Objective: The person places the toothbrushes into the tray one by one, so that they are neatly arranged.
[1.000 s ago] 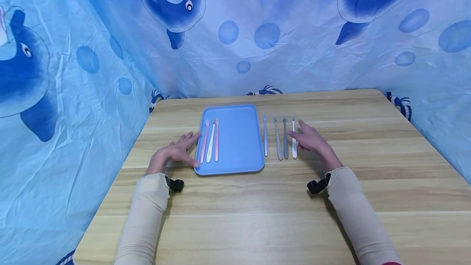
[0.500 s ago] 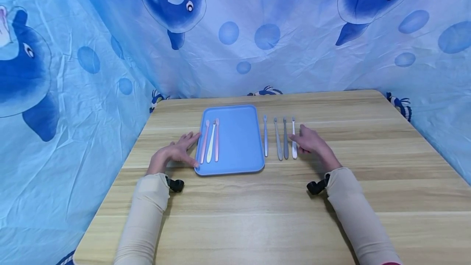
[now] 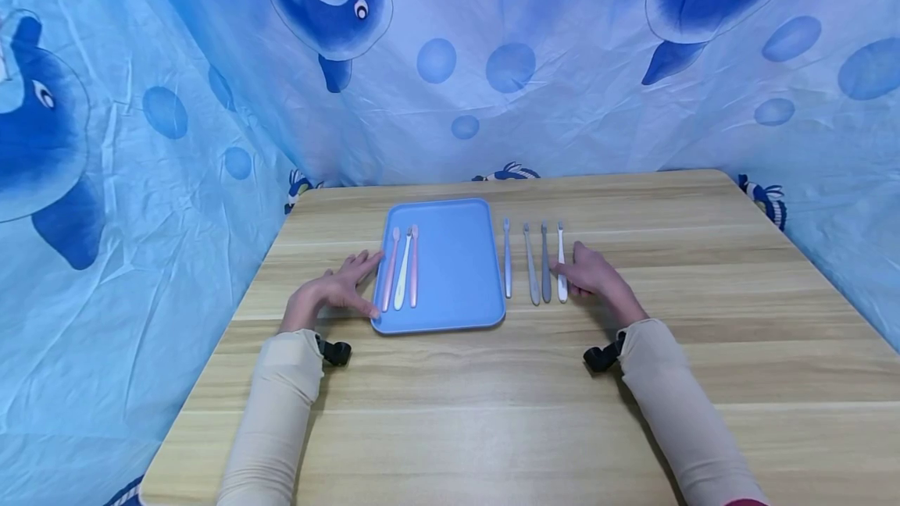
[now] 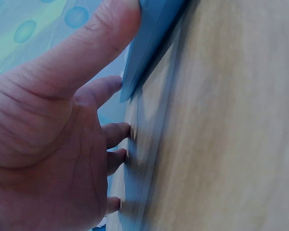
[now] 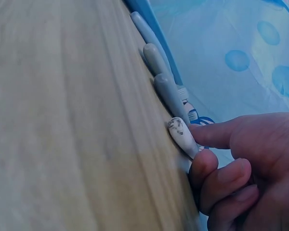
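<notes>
White toothbrush (image 5: 183, 137) pinched in the right hand (image 3: 592, 268), I judge a sideways drag could skew the dark grey toothbrush (image 3: 545, 272) just left of that grip, while the left hand (image 3: 337, 286), fingers spread, touches the tray (image 3: 457, 264) farther left.

No words or numbers can be read here. The white toothbrush (image 5: 185, 141) has small dark marks (image 5: 176, 126) near its end, too blurry to make out.
</notes>
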Available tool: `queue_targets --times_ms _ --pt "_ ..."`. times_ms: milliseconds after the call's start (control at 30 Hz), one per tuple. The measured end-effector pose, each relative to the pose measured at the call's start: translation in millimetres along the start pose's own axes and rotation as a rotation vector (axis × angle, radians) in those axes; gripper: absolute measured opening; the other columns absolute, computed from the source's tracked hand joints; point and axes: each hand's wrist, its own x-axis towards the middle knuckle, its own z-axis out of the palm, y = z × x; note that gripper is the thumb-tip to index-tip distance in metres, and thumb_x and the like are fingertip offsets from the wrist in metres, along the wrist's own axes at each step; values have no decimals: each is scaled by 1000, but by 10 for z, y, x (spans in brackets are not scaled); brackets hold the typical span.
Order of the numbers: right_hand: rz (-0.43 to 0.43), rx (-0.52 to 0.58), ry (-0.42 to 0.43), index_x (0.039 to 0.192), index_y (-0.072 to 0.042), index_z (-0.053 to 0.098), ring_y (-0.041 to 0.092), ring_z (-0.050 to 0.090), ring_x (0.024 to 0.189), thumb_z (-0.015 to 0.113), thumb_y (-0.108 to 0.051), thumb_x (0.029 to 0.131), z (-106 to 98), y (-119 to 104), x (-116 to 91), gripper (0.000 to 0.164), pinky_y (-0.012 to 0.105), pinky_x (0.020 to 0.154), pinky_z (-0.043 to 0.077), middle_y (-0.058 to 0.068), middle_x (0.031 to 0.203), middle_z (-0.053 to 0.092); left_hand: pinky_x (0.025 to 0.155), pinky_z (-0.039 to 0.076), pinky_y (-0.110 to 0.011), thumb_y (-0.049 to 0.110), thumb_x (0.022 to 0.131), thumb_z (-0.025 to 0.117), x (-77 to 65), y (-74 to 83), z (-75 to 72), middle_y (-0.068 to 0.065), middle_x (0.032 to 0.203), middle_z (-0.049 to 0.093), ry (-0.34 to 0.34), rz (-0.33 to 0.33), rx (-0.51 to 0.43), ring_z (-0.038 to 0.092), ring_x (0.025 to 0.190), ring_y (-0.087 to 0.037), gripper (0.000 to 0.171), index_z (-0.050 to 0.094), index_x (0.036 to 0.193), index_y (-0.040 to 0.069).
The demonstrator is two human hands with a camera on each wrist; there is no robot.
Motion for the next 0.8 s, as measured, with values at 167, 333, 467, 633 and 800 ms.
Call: queue_targets --times_ms 167,333,467,633,800 --pt "12 -22 8 115 8 44 12 50 46 55 -31 101 1 -1 -3 43 26 47 43 0 56 55 118 -12 -74 49 70 88 -3 -2 -1 -21 169 -12 5 3 -3 -18 154 -46 130 1 163 21" --pt "40 -20 17 124 12 40 10 50 45 56 -29 101 -5 6 -8 49 24 45 42 -1 55 54 118 -11 -74 49 70 88 1 -3 2 -21 169 -11 5 0 2 -17 154 -46 130 1 163 22" --pt "33 -14 21 121 9 41 10 49 46 55 -28 101 -10 21 -11 44 23 44 41 0 56 54 118 -11 -74 50 70 88 6 4 3 -21 169 -11 4 2 2 -17 154 -46 130 2 163 21" --pt "-9 -32 18 109 1 45 10 48 43 51 -23 103 -9 39 12 26 23 43 41 0 56 55 118 -11 -74 50 70 88 10 -3 -2 -22 169 -12 1 4 3 -17 154 -46 130 1 163 20" --pt "-26 -9 0 111 2 46 10 49 42 49 -20 103 -15 50 35 24 23 41 41 0 55 55 118 -11 -74 52 70 87 12 -4 -9 -21 169 -12 0 2 6 -17 154 -46 130 1 163 21"
